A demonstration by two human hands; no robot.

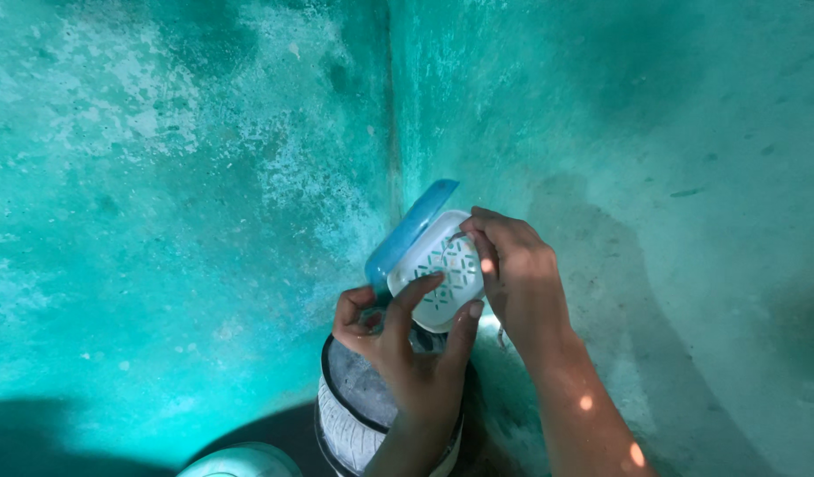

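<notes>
- Both hands are seen in front of a corner of teal painted walls, over a round grey container with a dark rim.
- By the left hand a white perforated tray is gripped from below: the thumb and fingers are closed around its lower edge.
- By the right hand the upper right edge of the same tray is pinched, with the fingers curled on it.
- Behind the tray a blue lid-like piece is tilted up and open; whether it is joined to the tray cannot be told.
- As a judgement, the box is already opened, and the tray is not yet lifted out or set down anywhere.
- A pale round object is partly seen at the bottom edge.
</notes>
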